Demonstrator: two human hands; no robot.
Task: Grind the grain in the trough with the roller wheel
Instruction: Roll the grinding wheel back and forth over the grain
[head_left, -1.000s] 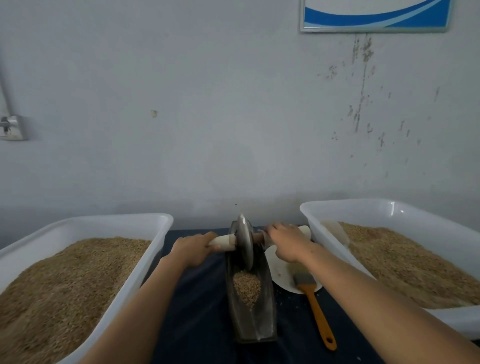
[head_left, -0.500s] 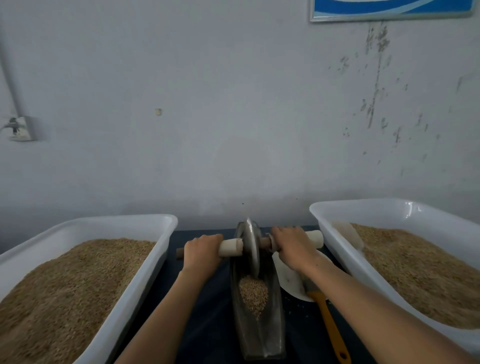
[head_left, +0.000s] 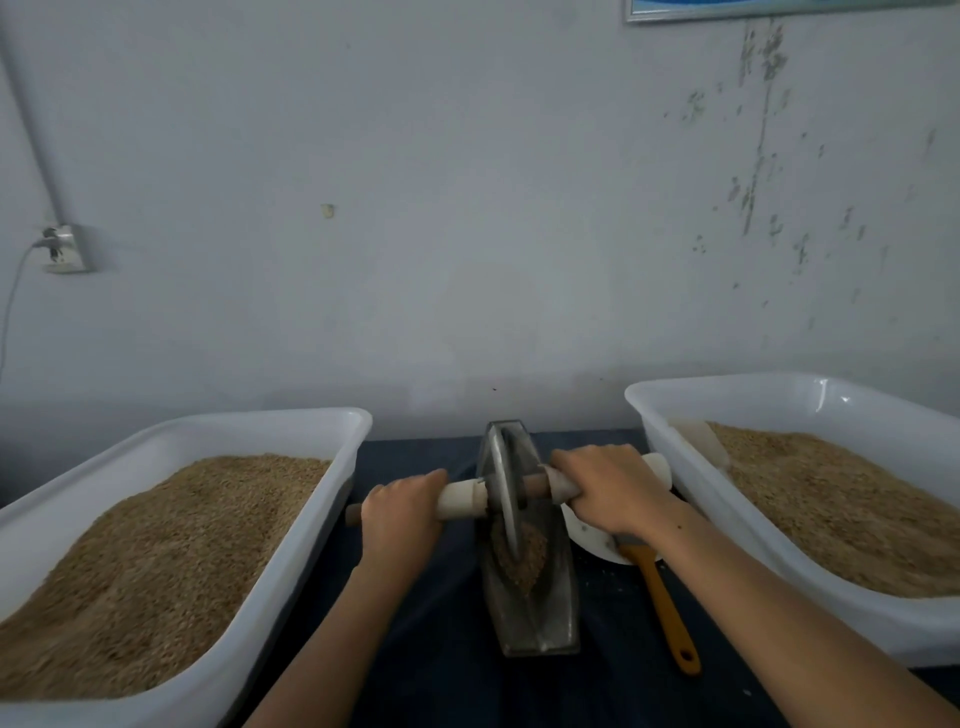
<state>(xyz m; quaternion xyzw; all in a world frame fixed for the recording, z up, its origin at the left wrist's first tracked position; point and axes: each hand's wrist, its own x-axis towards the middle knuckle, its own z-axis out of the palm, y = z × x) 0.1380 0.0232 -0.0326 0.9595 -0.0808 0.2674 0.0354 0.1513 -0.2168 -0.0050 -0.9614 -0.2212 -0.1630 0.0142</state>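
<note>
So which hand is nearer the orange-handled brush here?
Right. The right hand grips the axle handle directly above the orange-handled brush, whose head lies just under its wrist. The left hand grips the other handle across the trough.

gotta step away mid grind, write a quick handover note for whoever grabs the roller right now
Left hand grips the axle handle left of the roller wheel; right hand grips it on the right.
The wheel stands in the trough, its edge in the grain.
Done: wheel seated, both hands set.
Left: the grain still looks whole, so keep rolling. A brush lies right of the trough.
</note>
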